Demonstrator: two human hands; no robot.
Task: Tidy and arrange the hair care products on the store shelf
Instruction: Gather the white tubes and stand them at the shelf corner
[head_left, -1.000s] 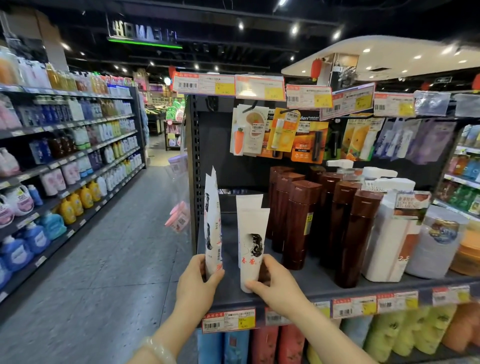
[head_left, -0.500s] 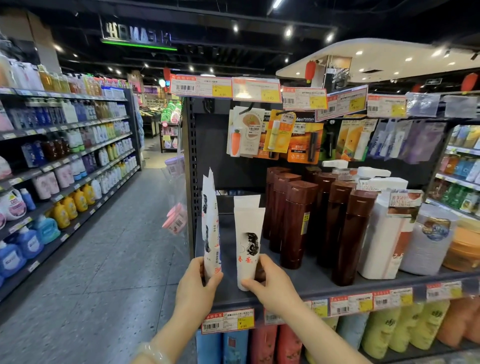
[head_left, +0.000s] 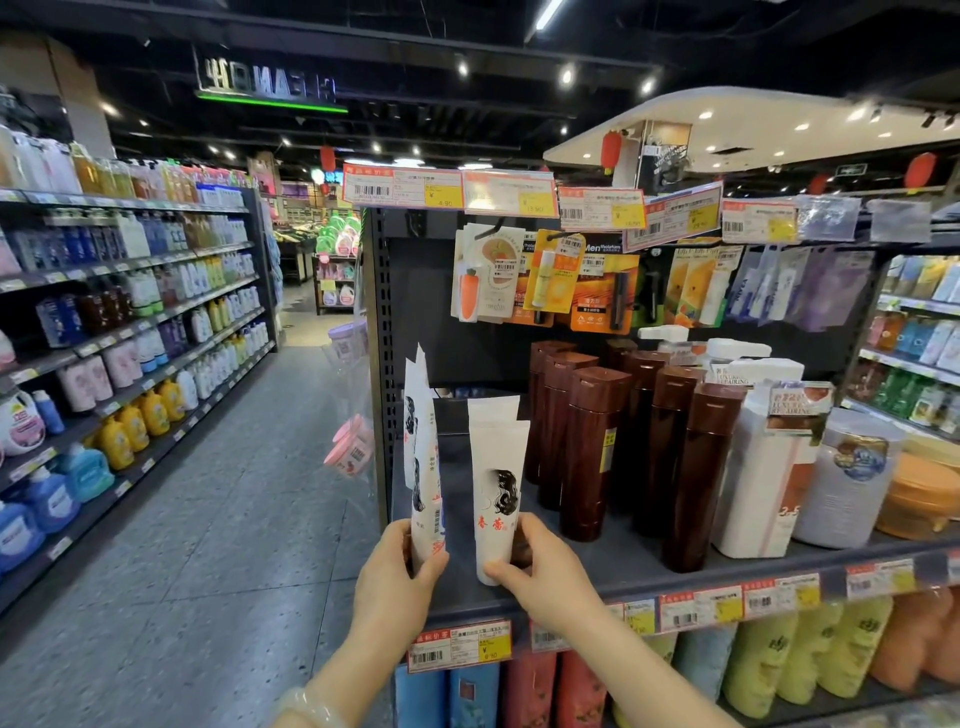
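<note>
Tubes (head_left: 496, 488): four white; hands (head_left: 395, 577) gripping two.

Two bare arms reach up and forward from the bottom of the view. The left hand (head_left: 396, 582) is a little lower and to the left. Its fingers and thumb curl round something thin, with the thumb on the right side. A pale bracelet sits on the left wrist. The right hand (head_left: 545, 577) is close beside it but does not touch it. Its thumb and fingers pinch something from both sides.
</note>
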